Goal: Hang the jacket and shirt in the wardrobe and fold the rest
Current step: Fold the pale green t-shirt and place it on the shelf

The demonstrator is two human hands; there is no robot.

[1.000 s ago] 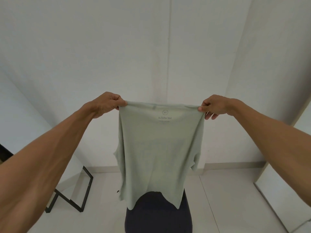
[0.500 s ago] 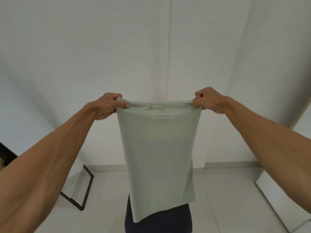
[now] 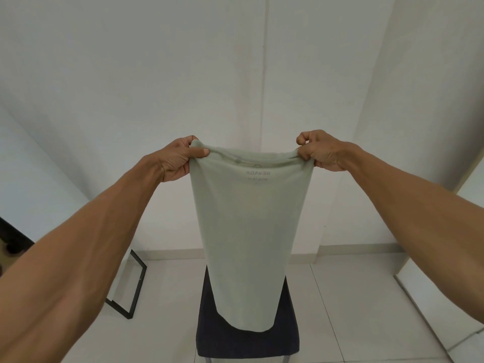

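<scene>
A pale green T-shirt hangs in the air in front of me, folded lengthwise into a narrow panel with its sides tucked behind. A mirrored neck label shows near its top edge. My left hand grips the top left corner with thumb over the cloth. My right hand grips the top right corner with curled fingers. The shirt's lower hem hangs just above a dark chair seat.
A white wall stands ahead, and a white panel rises at the right. A black metal frame leans by the wall at the lower left. Pale floor tiles surround the chair.
The shirt's sleeves and sides have been folded behind, so it hangs narrower. Both hands have drawn closer together and closed tighter on the top corners.
</scene>
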